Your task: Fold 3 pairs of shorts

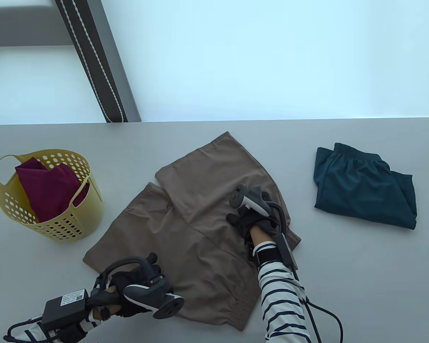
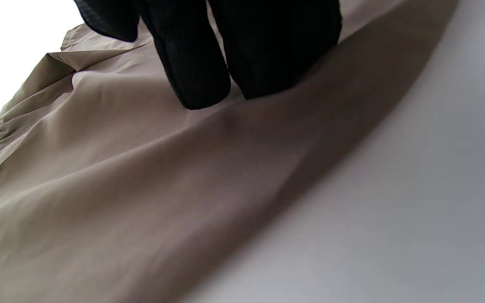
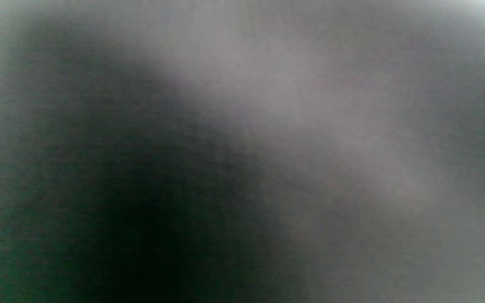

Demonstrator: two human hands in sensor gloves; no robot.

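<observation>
- The tan shorts lie spread flat at the middle of the table, legs towards the basket.
- The left hand rests on their near left edge; the left wrist view shows its fingers touching the cloth, uncurled.
- The right hand lies on the shorts near the waistband; whether it presses or pinches, I cannot tell.
- Folded teal shorts sit well apart on the right.
- Maroon shorts are in the basket.
</observation>
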